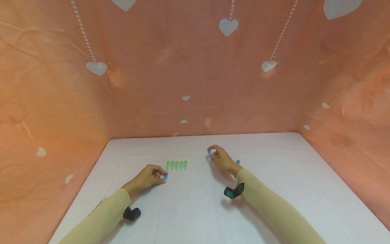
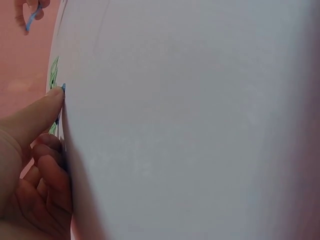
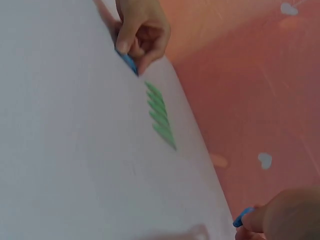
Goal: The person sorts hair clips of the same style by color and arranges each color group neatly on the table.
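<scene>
Hand, R [image 1: 223, 160] (w/ blue piece [image 1: 209, 154]), farther fwd

Table [image 1: 182, 217]: near edge cut off in head view. Third blue piece [image 1: 238, 162], far-edge side of right hand [image 1: 223, 160], partly behind wrist [image 1: 236, 168]. Left hand [image 1: 151, 176] masks part of left blue piece [image 1: 165, 177]; right blue piece [image 1: 209, 153] likewise part-covered. Green pieces [image 3: 159, 110] blurred in right wrist view.

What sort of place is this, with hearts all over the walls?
Probably a makeshift work booth: orange sheeting printed with pale hearts hangs along three sides of a white table, and small black devices, perhaps cameras, are worn at both wrists.
</scene>
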`<move>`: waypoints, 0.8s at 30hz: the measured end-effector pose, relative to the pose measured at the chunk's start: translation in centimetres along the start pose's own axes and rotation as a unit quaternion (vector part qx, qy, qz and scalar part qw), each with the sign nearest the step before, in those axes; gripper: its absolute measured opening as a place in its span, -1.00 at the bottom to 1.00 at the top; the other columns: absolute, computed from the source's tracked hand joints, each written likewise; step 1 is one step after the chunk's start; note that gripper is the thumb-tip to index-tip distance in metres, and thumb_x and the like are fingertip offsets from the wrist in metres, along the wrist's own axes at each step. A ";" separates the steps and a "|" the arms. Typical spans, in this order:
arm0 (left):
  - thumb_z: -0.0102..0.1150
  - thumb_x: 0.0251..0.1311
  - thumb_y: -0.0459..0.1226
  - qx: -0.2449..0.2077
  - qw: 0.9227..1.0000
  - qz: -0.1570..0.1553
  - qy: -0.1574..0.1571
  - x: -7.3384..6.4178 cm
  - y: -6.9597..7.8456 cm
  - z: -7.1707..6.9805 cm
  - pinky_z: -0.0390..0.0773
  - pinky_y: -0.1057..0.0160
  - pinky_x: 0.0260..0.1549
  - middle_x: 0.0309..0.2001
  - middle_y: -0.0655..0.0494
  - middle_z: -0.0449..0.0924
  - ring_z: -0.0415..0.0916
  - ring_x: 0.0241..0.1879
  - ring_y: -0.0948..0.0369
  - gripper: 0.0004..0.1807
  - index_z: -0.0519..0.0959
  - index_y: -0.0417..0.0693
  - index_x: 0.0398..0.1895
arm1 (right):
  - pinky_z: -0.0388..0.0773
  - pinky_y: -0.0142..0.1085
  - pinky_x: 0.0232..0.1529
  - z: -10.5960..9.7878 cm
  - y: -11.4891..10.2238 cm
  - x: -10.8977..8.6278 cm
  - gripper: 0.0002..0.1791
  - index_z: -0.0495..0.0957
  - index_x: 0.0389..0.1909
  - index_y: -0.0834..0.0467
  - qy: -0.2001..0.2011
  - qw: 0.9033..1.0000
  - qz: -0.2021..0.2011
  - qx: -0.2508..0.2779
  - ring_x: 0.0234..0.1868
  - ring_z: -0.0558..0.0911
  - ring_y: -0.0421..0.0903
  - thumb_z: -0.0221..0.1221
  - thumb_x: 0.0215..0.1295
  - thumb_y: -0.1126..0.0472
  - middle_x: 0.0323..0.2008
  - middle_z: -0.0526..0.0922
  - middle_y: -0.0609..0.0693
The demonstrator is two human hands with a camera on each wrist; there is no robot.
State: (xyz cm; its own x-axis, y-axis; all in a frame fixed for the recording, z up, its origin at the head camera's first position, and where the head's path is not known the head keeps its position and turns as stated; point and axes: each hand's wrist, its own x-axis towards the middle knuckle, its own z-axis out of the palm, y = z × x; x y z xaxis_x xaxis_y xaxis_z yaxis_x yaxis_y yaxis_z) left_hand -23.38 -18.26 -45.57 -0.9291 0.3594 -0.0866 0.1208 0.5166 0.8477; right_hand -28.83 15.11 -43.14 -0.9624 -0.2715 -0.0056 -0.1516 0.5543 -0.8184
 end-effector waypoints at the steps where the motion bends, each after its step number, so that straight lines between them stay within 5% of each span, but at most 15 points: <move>1: 0.38 0.17 -0.36 -0.001 1.000 -0.001 0.000 0.0 0.0 0.0 0.31 0.39 -0.43 -0.56 0.20 0.31 0.26 -0.49 0.30 -0.64 0.64 -0.38 0.01 | 0.43 -0.31 -0.20 0.1 -0.2 -0.1 -0.61 0.42 0.25 0.20 -0.001 1.000 -0.004 0.006 -0.17 0.52 -0.01 0.00 0.44 0.43 -0.14 0.56 0.21; 24: 0.38 0.18 -0.36 0.000 1.000 -0.008 0.001 0.0 -0.1 -0.2 0.33 0.38 -0.40 -0.57 0.20 0.32 0.27 -0.49 0.30 -0.66 0.65 -0.35 0.00 | 0.42 -0.40 -0.31 3.2 -2.7 -1.7 -0.62 0.39 0.19 0.35 -0.087 0.990 -0.074 0.079 -0.41 0.51 -0.12 0.05 0.36 0.47 -0.30 0.63 0.27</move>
State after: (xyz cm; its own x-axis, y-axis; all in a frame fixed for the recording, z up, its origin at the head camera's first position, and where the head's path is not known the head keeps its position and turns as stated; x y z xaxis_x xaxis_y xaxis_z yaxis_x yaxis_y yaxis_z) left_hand -23.43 -18.50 -45.56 -0.9314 0.3503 -0.0990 0.1065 0.5224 0.8460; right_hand -26.02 11.56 -42.78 -0.8765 -0.4802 0.0334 -0.2383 0.3726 -0.8968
